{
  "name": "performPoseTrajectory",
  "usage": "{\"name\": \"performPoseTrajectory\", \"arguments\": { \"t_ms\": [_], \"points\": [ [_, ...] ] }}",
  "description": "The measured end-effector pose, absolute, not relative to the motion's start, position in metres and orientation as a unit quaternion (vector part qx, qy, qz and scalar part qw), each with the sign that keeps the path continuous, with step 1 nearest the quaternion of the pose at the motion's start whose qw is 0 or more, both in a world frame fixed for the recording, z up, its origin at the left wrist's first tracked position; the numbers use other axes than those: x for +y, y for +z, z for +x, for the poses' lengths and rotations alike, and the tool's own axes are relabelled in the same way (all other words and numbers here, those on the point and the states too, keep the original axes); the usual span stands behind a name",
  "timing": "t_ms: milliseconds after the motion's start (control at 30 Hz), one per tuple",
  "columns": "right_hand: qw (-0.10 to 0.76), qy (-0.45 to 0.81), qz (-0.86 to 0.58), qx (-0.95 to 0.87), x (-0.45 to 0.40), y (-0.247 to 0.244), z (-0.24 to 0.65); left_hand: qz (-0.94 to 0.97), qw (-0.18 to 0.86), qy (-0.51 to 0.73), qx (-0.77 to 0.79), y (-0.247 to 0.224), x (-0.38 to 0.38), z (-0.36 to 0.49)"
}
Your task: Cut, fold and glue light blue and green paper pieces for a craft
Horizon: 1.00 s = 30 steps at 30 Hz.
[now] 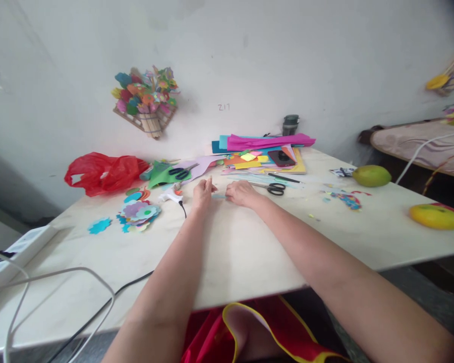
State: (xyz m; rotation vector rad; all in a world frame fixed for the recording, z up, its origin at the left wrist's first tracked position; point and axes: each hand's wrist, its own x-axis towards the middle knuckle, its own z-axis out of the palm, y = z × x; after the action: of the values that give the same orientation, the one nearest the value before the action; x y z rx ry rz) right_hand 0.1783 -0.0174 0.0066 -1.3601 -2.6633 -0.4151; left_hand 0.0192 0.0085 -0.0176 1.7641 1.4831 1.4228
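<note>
Both hands are near the middle of the table. A thin light-blue strip [219,196], perhaps paper or a straw, spans the small gap between them. My left hand [203,193] is closed at its left end, the thumb pointing up. My right hand [239,193] has its fingers closed on the right end, knuckles up. What the fingers cover is hidden. Just left of my left hand lies a white glue gun [171,195] with a black cord. Black-handled scissors [276,189] rest right of my right hand, their blades partly hidden behind it.
Flower-shaped cutouts [139,214], a red plastic bag [104,173] and second scissors [179,173] lie to the left. Coloured sheets [265,143], a phone [282,158] and a black pen [285,178] are behind. Two mangoes [371,175] sit right. White cables [75,269] cross the front left.
</note>
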Motion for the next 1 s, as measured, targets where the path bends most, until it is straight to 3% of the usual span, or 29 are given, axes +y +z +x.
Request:
{"name": "performPoseTrajectory", "arguments": {
  "t_ms": [233, 500, 767, 1000],
  "points": [
    [0.036, -0.154, -0.465, -0.871, -0.015, 0.006, 0.164, 0.647, 0.265, 0.498, 0.513, -0.022, 0.005, 0.022],
    [0.058, -0.142, -0.449, -0.88, -0.012, 0.002, 0.167, 0.727, 0.152, 0.383, 0.549, -0.022, 0.001, 0.017],
    [0.08, -0.056, -0.524, -0.846, -0.003, 0.002, 0.192, 0.795, 0.041, 0.22, 0.563, -0.018, -0.004, 0.018],
    [0.078, 0.01, -0.542, -0.837, -0.002, 0.006, 0.202, 0.81, 0.035, 0.195, 0.552, -0.016, -0.003, 0.017]
  ]
}}
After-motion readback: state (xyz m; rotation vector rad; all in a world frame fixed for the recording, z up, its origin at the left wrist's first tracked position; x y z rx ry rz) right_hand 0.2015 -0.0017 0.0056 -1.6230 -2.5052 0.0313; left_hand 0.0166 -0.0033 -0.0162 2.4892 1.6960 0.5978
